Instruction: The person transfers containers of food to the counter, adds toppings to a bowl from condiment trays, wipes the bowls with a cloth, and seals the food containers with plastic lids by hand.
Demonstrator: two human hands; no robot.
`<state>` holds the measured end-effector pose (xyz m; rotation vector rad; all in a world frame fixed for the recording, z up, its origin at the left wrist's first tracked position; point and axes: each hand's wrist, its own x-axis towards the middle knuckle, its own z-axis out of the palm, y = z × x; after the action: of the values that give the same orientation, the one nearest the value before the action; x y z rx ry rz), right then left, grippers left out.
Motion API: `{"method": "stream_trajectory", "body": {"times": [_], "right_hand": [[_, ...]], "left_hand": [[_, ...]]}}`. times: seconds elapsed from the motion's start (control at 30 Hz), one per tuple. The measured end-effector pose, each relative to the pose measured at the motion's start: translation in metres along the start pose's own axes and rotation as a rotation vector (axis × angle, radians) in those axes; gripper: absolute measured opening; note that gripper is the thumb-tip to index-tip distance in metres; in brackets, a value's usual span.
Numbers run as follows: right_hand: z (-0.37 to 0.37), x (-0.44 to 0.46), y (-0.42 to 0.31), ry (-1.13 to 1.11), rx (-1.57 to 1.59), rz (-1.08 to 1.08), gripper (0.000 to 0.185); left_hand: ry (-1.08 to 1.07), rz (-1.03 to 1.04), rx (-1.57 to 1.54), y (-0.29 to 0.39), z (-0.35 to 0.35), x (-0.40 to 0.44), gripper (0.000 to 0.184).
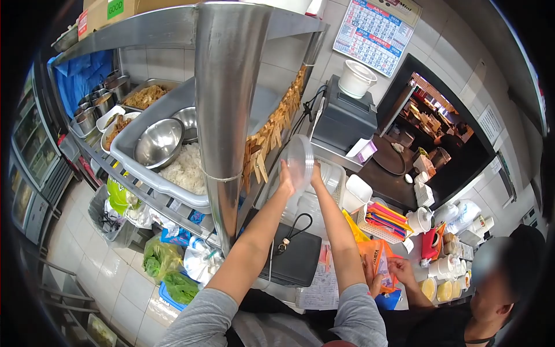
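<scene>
Both my arms reach forward, and my hands hold a stack of clear round plastic lids or containers (300,162) upright on edge. My left hand (286,176) grips the stack's left side, and my right hand (315,173) is on its right side, with its fingers partly hidden. Below and behind the stack lies a bin of clear plastic containers (333,176). A white rectangular container (358,189) sits to the right of that bin. Nearer to me, under my forearms, is a black case (296,257) with a looped cord.
A steel post (228,115) stands close on my left, beside a grey tub (127,144) with rice and metal bowls. Clothespins (257,159) hang from the shelf. A printer (345,115) stands ahead. At the right, a co-worker (491,289) holds an orange bag (378,260).
</scene>
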<state>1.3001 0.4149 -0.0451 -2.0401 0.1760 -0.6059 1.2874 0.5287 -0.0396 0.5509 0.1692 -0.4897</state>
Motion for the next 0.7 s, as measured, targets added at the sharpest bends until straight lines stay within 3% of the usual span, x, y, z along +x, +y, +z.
{"method": "stream_trajectory", "body": {"times": [0.2,0.3,0.4,0.5,0.7], "right_hand": [[0.0,0.004,0.006,-0.026,-0.119,-0.054,0.02],[0.008,0.02,0.038,-0.066,0.017,0.065,0.023],[0.002,0.004,0.004,-0.043,0.001,-0.014,0.027],[0.006,0.011,0.015,-0.07,0.136,0.115,0.029],[0.009,0.015,0.032,0.001,0.229,0.131,0.023]], "left_hand": [[-0.062,0.006,0.079,0.008,0.002,-0.011,0.067],[-0.108,-0.013,0.127,0.003,-0.007,0.005,0.065],[-0.077,-0.014,0.165,0.009,-0.001,-0.001,0.065],[-0.055,-0.019,0.196,0.012,-0.001,0.0,0.066],[-0.027,0.021,0.218,0.016,-0.001,0.0,0.068]]}}
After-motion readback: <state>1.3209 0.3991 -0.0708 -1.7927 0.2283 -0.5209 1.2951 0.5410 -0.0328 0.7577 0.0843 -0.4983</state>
